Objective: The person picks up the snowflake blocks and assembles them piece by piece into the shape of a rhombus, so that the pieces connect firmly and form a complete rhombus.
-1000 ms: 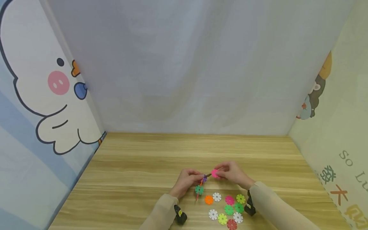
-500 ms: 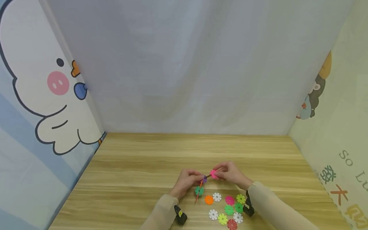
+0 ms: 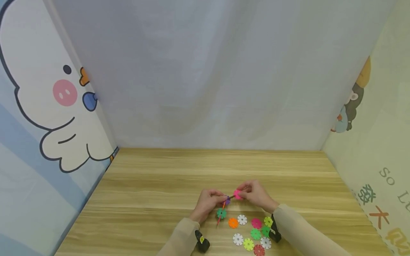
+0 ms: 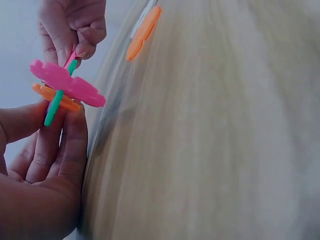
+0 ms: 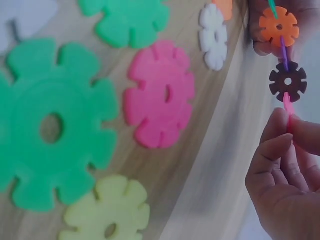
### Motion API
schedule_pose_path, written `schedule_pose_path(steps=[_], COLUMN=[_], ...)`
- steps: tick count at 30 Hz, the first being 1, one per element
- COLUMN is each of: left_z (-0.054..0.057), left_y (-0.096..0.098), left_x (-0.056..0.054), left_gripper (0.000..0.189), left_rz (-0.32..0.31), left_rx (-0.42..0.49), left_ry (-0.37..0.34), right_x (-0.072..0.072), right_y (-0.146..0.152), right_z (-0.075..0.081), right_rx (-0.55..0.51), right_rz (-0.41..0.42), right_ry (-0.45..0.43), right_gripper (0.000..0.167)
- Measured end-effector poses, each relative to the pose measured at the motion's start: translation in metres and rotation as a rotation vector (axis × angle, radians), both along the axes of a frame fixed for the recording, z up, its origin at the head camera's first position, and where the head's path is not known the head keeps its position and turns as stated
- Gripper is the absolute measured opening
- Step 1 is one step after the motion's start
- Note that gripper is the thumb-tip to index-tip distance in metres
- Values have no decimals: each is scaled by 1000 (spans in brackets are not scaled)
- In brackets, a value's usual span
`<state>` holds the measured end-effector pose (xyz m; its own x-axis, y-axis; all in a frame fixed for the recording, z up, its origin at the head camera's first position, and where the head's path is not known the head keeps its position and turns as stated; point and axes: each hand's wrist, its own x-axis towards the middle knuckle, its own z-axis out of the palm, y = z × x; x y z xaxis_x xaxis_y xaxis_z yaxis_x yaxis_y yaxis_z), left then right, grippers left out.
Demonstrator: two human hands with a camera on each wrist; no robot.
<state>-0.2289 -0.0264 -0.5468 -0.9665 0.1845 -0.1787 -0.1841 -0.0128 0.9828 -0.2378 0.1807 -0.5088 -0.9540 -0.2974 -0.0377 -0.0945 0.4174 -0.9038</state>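
Note:
Slotted plastic snowflake discs form a chain held above the table between both hands. My left hand [image 3: 206,204] pinches the purple disc [image 3: 228,200] at its edge. From there hang an orange disc [image 5: 271,36], a green disc [image 3: 219,214] and a pink disc [image 4: 67,84], joined at angles. On the other side, a dark brown disc [image 5: 296,89] links the purple disc to a bright pink disc [image 3: 237,194]. Thumb and fingers of my right hand [image 3: 257,195] pinch that bright pink disc, which shows edge-on in the right wrist view.
Several loose discs lie flat on the wooden table in front of the hands, among them an orange disc [image 3: 233,223], a white disc [image 3: 239,217], a yellow disc [image 3: 246,246] and a red disc [image 3: 256,251]. A grey-white curtain [image 3: 205,89] stands behind the table.
My right hand has shifted slightly left and down with the bright pink disc, a little nearer my left hand. The hanging part of the chain has swung slightly down and left.

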Motion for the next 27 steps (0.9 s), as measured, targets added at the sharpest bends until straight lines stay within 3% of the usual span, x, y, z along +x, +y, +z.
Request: schedule_pose_path(steps=[9,23,27], left_z=[-5,-3,-2], left_y=[3,5,3], left_x=[1,1,0], left_gripper=[8,10,12], left_rz=[27,37,24], left_rx=[-27,-47,-43], left_ry=[9,-8,-14], right_x=[2,2,1], right_y=[1,1,0], right_z=[3,-6,-4], right_rx=[-50,-139,-116], right_rz=[37,5,10], right_ry=[-103,-135,-145], right_gripper=[12,12,14])
